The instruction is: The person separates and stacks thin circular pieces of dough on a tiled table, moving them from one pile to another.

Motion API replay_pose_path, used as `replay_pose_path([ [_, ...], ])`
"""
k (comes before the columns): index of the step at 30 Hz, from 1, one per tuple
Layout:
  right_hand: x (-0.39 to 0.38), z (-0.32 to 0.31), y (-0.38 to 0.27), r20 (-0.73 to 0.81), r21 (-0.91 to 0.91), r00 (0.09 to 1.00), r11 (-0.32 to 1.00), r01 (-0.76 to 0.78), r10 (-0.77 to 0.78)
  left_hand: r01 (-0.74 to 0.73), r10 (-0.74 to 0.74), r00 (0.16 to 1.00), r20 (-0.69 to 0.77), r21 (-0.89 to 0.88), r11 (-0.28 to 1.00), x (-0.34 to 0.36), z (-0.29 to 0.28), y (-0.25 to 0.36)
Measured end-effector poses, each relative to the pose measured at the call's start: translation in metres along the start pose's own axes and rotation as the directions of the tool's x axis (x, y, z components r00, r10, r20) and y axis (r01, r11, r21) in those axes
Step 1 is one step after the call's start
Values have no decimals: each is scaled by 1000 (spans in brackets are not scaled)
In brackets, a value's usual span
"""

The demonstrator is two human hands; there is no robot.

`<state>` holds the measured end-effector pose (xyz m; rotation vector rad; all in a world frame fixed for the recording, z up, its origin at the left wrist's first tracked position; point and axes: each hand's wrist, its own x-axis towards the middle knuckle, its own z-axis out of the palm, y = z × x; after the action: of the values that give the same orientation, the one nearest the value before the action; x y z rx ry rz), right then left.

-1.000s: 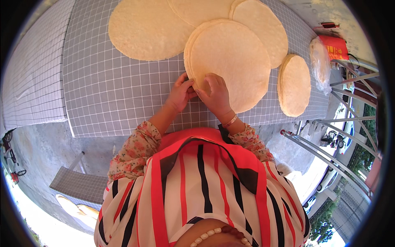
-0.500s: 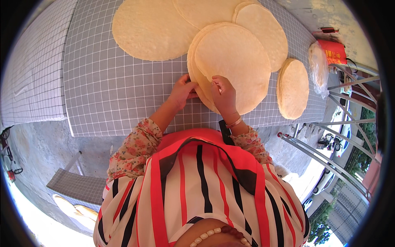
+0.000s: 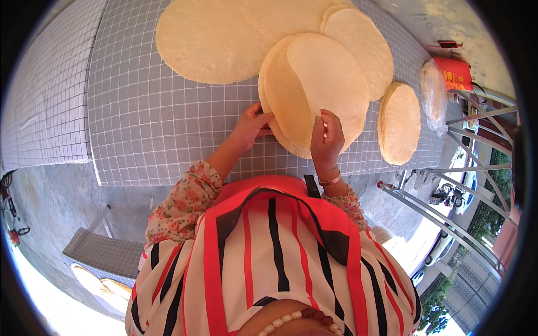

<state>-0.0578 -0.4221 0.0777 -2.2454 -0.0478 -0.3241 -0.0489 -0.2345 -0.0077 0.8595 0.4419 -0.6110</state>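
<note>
- The right hand (image 3: 327, 141) has thumb and fingers pinched together on the edge of the top flatbread (image 3: 336, 73), drawn partly back toward the right.
- That flatbread lies on a round stack (image 3: 286, 106) in front of the person, on the checked table (image 3: 151, 123).
- The left hand (image 3: 249, 127) touches the stack's left edge; cannot tell if it grips.
- A smaller-looking stack (image 3: 400, 123) sits to the right, near a clear bag (image 3: 434, 101).
</note>
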Motion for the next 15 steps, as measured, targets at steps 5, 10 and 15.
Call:
replay_pose_path([
  [5, -9, 39, 10, 176, -268, 946, 911, 314, -274, -6, 8, 998, 66, -41, 999, 3, 0, -3],
  [10, -10, 51, 4, 273, -272, 928, 905, 327, -253, -25, 25, 999, 44, -9, 1000, 5, -6, -9],
  [15, -15, 57, 3, 221, -269, 935, 905, 331, -277, -45, 45, 999, 23, 1, 999, 4, -1, -9],
])
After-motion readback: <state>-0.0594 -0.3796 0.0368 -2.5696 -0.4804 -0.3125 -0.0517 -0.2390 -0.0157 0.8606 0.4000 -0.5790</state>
